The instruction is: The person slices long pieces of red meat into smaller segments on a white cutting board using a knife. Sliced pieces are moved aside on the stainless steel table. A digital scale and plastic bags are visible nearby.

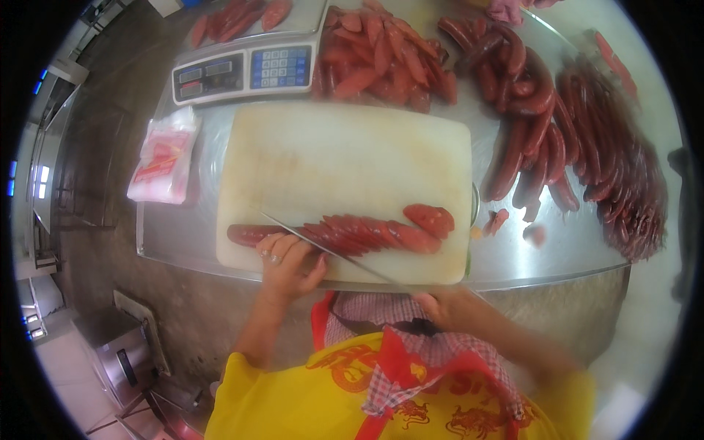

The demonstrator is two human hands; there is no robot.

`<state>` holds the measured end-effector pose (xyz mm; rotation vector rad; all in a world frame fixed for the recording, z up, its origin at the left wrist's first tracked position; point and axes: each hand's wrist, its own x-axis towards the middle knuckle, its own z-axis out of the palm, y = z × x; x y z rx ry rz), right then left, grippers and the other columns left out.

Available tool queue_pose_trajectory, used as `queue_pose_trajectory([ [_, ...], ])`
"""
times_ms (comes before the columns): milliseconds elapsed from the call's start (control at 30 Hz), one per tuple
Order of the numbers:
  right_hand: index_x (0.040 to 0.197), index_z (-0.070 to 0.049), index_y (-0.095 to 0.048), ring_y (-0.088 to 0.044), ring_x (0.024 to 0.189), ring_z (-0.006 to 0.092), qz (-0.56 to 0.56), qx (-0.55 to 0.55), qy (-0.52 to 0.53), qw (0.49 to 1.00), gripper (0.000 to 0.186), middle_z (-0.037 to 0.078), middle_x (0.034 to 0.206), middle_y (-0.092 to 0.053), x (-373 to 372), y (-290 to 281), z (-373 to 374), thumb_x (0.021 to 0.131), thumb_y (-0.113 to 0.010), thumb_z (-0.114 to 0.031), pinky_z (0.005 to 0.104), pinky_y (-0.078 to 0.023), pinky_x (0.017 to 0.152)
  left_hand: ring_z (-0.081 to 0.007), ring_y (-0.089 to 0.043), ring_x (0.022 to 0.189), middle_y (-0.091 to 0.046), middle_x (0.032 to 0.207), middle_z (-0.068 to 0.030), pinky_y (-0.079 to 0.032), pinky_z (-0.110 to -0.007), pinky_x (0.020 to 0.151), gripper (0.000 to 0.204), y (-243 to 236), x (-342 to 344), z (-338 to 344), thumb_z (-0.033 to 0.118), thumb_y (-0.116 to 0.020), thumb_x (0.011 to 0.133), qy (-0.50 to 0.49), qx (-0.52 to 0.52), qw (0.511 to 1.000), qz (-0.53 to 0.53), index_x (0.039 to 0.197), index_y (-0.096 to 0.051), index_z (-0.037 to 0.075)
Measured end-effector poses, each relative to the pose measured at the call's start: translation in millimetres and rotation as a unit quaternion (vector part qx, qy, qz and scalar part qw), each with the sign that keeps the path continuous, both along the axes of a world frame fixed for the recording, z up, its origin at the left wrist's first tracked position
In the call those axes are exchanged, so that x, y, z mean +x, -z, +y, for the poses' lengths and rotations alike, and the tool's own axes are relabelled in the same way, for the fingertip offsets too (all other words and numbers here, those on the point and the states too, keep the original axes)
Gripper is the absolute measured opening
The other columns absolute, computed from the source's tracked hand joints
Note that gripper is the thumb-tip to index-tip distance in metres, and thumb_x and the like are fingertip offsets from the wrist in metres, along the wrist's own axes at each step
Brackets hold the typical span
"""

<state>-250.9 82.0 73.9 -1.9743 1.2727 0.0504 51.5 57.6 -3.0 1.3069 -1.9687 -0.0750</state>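
Observation:
A red sausage (337, 236) lies along the lower part of the white cutting board (345, 161), mostly cut into slanted, overlapping slices, with its uncut end at the left. My left hand (286, 264), a ring on one finger, grips that uncut end with curled fingers. A long knife (328, 251) crosses the sausage diagonally just beside my fingers. My right hand (440, 304), near the board's front edge, holds the knife's handle, which is mostly hidden.
The steel table (183, 231) bears a white bag stack (161, 161), a scale (242, 73), a heap of slices (367, 51), and whole sausages (535, 110), (609, 176) on the right. Another person's hand (506, 9) is at the top right. A steel appliance (114, 337) stands lower left.

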Motion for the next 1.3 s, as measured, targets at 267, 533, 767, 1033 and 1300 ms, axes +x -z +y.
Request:
queue_pose_trajectory([
  [267,0.082,0.000,-0.063,-0.062,0.069,0.0456,-0.035,0.024,0.042,0.998,0.053,0.024,0.073,-0.064,44,11,-24,0.099,-0.044,-0.047,0.0507,-0.051,0.063,-0.0261,-0.053,0.093,-0.059,0.095,-0.0037,-0.039,-0.038,0.082,0.032,3,10,2,0.011,-0.076,0.061,-0.010,-0.043,0.999,-0.001,0.090,-0.064,0.012],
  [533,0.085,-0.003,-0.063,-0.063,0.067,0.0451,0.061,0.064,0.036,0.995,0.053,0.024,0.076,-0.065,11,-21,8,0.099,-0.043,-0.049,0.0516,-0.051,0.061,-0.0272,-0.054,0.089,-0.059,0.093,-0.0058,-0.039,-0.038,0.083,0.029,0,17,1,0.009,-0.074,0.061,-0.004,-0.008,1.000,0.010,0.088,-0.064,0.009],
  [767,0.092,-0.003,-0.063,-0.063,0.072,0.0420,0.011,0.023,0.022,0.999,0.045,0.022,0.065,-0.059,72,14,-27,0.100,-0.044,-0.043,0.0512,-0.051,0.063,-0.0280,-0.055,0.088,-0.061,0.092,-0.0076,-0.042,-0.038,0.082,0.029,-5,24,1,0.007,-0.074,0.061,-0.001,-0.027,1.000,0.005,0.087,-0.064,0.008],
  [1033,0.095,-0.002,-0.064,-0.064,0.072,0.0440,0.111,0.127,0.029,0.985,0.046,0.025,0.079,-0.064,21,-23,14,0.099,-0.047,-0.044,0.0503,-0.051,0.065,-0.0261,-0.053,0.090,-0.059,0.091,-0.0032,-0.038,-0.039,0.083,0.029,-1,33,-3,0.012,-0.075,0.060,-0.010,-0.020,0.999,0.025,0.086,-0.063,0.012],
  [1300,0.087,-0.003,-0.066,-0.065,0.075,0.0432,-0.006,0.020,0.032,0.999,0.047,0.025,0.074,-0.064,82,16,-22,0.098,-0.048,-0.044,0.0489,-0.053,0.065,-0.0284,-0.055,0.091,-0.061,0.093,-0.0067,-0.043,-0.039,0.084,0.029,-2,43,-1,0.009,-0.075,0.060,0.006,-0.037,0.999,0.038,0.087,-0.064,0.009],
])
